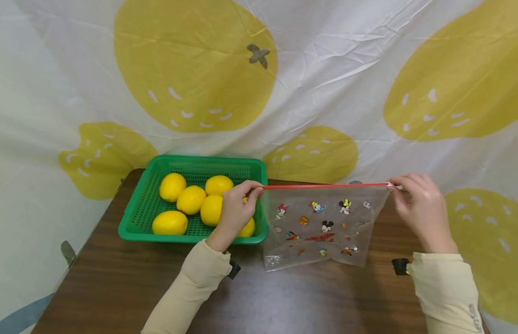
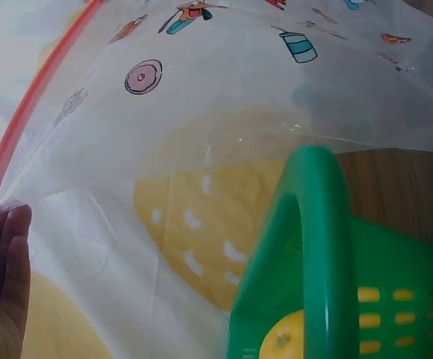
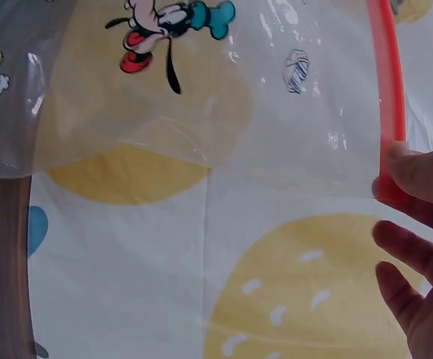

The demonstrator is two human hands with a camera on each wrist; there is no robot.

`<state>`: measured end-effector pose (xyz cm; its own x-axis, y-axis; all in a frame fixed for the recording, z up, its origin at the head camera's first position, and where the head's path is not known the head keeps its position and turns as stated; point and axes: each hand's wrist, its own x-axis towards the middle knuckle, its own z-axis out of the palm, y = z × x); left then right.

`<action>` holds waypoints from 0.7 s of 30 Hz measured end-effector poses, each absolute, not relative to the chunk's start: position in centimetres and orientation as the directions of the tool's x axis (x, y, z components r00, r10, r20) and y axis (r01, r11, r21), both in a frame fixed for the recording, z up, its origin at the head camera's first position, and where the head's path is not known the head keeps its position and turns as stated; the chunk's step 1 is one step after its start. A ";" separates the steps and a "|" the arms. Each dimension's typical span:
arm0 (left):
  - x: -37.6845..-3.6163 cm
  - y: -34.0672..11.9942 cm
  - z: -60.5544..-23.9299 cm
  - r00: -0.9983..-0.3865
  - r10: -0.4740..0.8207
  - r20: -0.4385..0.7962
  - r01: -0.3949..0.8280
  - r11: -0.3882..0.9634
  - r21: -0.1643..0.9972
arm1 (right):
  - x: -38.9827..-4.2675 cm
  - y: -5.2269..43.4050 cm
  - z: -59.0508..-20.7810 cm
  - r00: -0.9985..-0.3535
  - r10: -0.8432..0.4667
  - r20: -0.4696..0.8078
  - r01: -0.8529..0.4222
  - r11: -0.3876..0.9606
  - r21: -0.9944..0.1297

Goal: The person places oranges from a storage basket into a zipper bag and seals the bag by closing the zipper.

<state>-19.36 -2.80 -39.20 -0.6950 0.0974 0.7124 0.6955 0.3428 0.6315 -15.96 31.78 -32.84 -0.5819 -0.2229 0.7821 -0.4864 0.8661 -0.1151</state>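
Note:
A clear zip bag (image 1: 323, 227) printed with cartoon figures hangs upright over the brown table (image 1: 117, 283), its red zip strip (image 1: 325, 186) stretched level. My left hand (image 1: 235, 211) pinches the strip's left end. My right hand (image 1: 417, 204) pinches the right end. In the left wrist view the bag (image 2: 276, 82) spreads above the fingertips (image 2: 3, 239) that hold the red strip (image 2: 29, 105). The right wrist view shows the thumb (image 3: 418, 168) on the red strip (image 3: 387, 90), with the other fingers spread below it.
A green plastic basket (image 1: 142, 208) with several lemons (image 1: 191, 199) sits at the table's back left, just behind my left hand; its rim (image 2: 317, 247) fills the left wrist view. A white cloth with yellow fruit prints (image 1: 325, 69) hangs behind the table.

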 end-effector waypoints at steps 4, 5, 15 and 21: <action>-19.1 -2.9 -39.3 -0.706 0.097 0.702 0.685 0.347 0.640 | -16.3 31.8 -33.1 -0.576 -0.217 0.788 -0.495 0.860 -0.125; -18.9 -2.9 -39.4 -0.704 0.096 0.704 0.685 0.352 0.637 | -16.5 31.8 -33.1 -0.576 -0.220 0.787 -0.504 0.854 -0.130; -16.3 -3.2 -39.7 -0.592 0.153 0.791 0.776 0.372 0.509 | -20.3 30.7 -32.9 -0.615 -0.207 0.761 -0.509 0.841 -0.182; -15.8 -2.9 -40.0 -0.553 0.132 0.823 0.795 0.380 0.473 | -22.9 29.4 -32.8 -0.677 -0.200 0.708 -0.486 0.844 -0.226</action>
